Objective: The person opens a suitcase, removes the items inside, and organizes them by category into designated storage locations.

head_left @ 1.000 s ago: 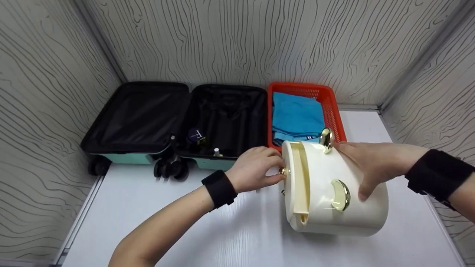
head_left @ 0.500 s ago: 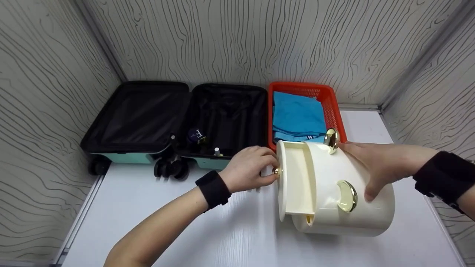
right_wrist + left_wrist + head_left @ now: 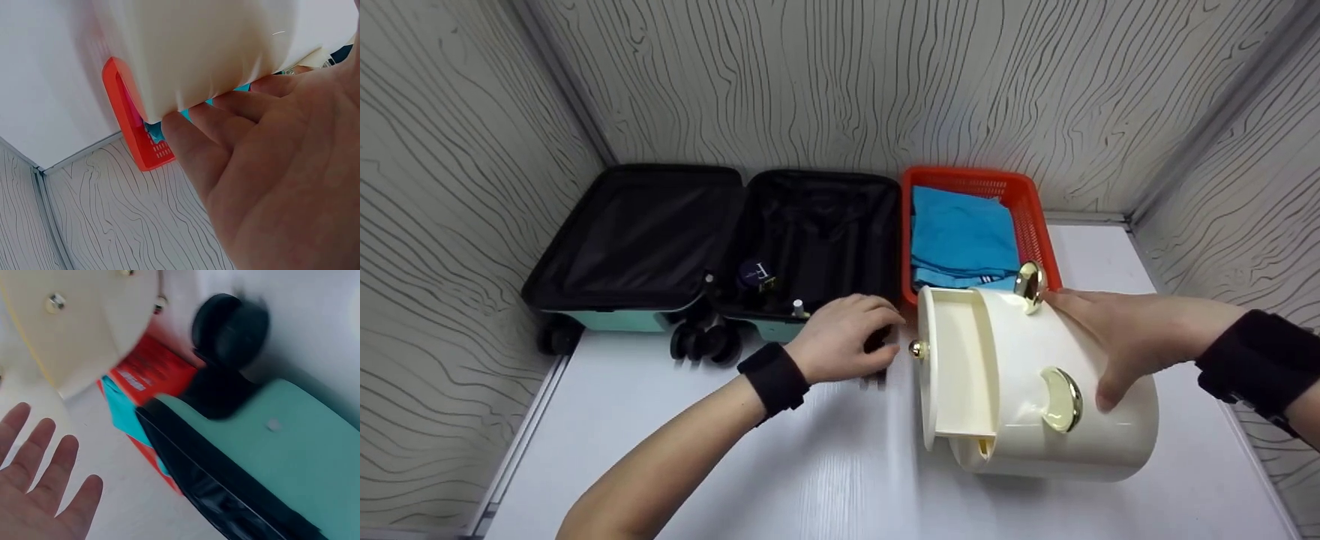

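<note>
Left hand [image 3: 840,341] has left the gold knob [image 3: 916,349] — fingers spread — above white table [image 3: 795,472], between patterned walls [image 3: 825,90].

the left hand [image 3: 844,341] is bare, with a wide black wristband [image 3: 774,382] behind it and a bare forearm [image 3: 675,459] beyond. the right hand [image 3: 1132,341] is bare too, its black cuff [image 3: 1257,360] wide, with small dark fittings [image 3: 1236,394] at the lower edge.

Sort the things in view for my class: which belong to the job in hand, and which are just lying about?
In the job:
white box, right hand resting on it
its open drawer
gold knob, left hand near but apart

Seemingly just lying about:
open suitcase
dark round item inside it
red basket
blue cloth in the basket
</note>
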